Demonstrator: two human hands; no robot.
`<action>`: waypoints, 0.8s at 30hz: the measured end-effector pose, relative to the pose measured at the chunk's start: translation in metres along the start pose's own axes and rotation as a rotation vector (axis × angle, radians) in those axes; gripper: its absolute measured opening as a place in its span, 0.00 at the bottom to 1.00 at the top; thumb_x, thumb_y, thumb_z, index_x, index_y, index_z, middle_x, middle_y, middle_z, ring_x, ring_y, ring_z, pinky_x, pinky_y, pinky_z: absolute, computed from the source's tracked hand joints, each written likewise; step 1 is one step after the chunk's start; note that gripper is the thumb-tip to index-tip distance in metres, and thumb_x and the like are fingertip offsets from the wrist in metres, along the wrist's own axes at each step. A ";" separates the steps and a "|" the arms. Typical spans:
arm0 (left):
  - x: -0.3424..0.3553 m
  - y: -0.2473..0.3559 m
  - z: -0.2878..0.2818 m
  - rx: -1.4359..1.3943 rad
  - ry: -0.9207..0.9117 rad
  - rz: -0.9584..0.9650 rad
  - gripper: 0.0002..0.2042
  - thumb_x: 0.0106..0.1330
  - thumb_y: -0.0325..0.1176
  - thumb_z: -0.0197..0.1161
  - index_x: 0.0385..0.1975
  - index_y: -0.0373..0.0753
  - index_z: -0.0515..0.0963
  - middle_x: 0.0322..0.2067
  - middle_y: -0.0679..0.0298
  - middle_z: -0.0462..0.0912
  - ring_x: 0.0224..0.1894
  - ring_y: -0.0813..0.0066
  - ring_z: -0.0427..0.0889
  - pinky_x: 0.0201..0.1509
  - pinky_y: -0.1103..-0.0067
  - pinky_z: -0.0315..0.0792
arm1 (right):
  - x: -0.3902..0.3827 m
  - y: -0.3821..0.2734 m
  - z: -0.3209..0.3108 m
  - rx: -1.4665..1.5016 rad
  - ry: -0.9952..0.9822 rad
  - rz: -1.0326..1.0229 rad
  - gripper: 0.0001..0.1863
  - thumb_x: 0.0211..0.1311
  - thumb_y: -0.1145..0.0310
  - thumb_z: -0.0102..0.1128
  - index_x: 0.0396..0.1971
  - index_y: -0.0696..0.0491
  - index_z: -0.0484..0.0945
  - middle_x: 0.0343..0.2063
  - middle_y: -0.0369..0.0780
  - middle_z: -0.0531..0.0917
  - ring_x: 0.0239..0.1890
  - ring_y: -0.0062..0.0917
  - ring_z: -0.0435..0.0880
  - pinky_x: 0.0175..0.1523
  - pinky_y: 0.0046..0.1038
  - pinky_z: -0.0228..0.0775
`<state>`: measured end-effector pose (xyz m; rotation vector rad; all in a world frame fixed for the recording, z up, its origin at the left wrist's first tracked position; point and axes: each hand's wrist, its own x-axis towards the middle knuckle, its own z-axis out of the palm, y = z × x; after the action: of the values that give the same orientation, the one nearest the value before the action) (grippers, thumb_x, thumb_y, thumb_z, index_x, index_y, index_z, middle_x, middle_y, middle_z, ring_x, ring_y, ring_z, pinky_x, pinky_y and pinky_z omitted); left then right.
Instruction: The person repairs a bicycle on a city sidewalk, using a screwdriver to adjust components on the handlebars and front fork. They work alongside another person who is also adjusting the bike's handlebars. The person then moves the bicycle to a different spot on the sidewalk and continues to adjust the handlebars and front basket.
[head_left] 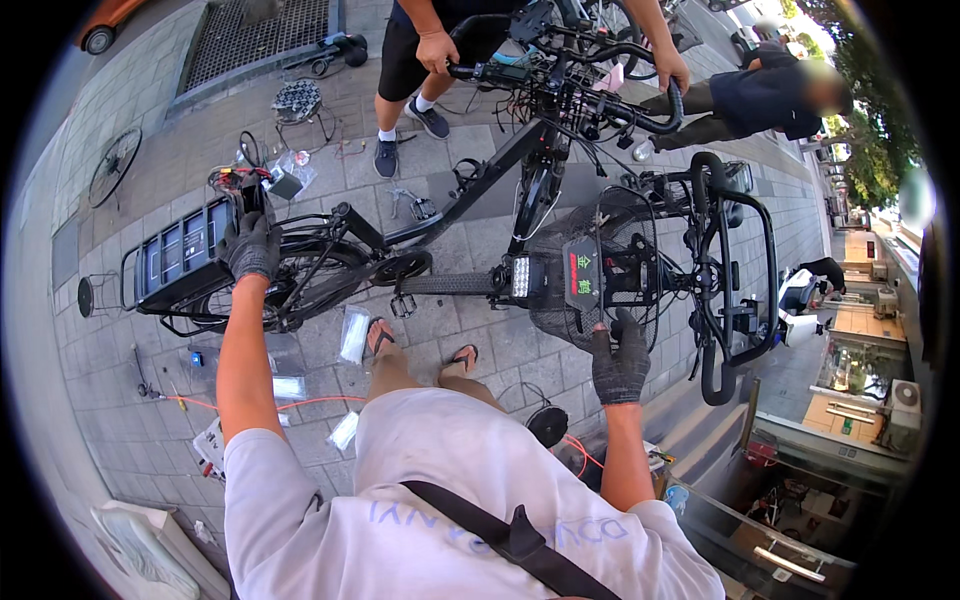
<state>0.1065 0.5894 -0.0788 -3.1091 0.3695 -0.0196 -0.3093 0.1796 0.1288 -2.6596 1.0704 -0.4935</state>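
Observation:
A black electric bicycle stands sideways in front of me. A dark blue battery pack sits on its rear rack, at left. My left hand, in a dark grey glove, is closed over the front end of that pack, near some red and black wires. Over the front wheel is a black mesh basket with a sign plate on it. My right hand, gloved too, grips the near rim of the basket. Some of its fingertips are hidden by the mesh.
Opposite me, a person's hands hold the handlebar of another bicycle; someone else stands at right. A patterned stool and loose wheel are beyond. Clear plastic packets and an orange cable lie by my feet.

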 end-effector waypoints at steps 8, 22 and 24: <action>0.003 0.008 -0.002 -0.024 -0.013 -0.028 0.22 0.66 0.56 0.60 0.55 0.55 0.82 0.63 0.71 0.77 0.69 0.45 0.65 0.69 0.45 0.52 | 0.090 -0.099 0.007 0.090 -0.237 -0.133 0.31 0.68 0.64 0.58 0.69 0.56 0.65 0.37 0.52 0.84 0.40 0.49 0.84 0.47 0.46 0.75; 0.006 0.010 0.005 0.034 0.031 -0.037 0.19 0.69 0.57 0.55 0.49 0.56 0.86 0.60 0.71 0.80 0.67 0.46 0.67 0.70 0.45 0.53 | 0.092 -0.066 -0.005 0.079 -0.091 -0.077 0.29 0.65 0.64 0.61 0.65 0.52 0.70 0.40 0.51 0.84 0.43 0.49 0.84 0.49 0.47 0.74; 0.006 0.010 0.006 0.057 0.005 -0.042 0.19 0.69 0.57 0.56 0.50 0.58 0.85 0.61 0.69 0.79 0.68 0.47 0.67 0.71 0.46 0.54 | 0.086 -0.032 -0.049 -0.165 0.207 -0.132 0.27 0.65 0.61 0.64 0.61 0.55 0.73 0.43 0.51 0.83 0.47 0.46 0.83 0.52 0.44 0.73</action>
<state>0.1103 0.5787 -0.0845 -3.0600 0.2989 -0.0370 -0.2505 0.1377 0.2039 -2.8880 1.0353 -0.7522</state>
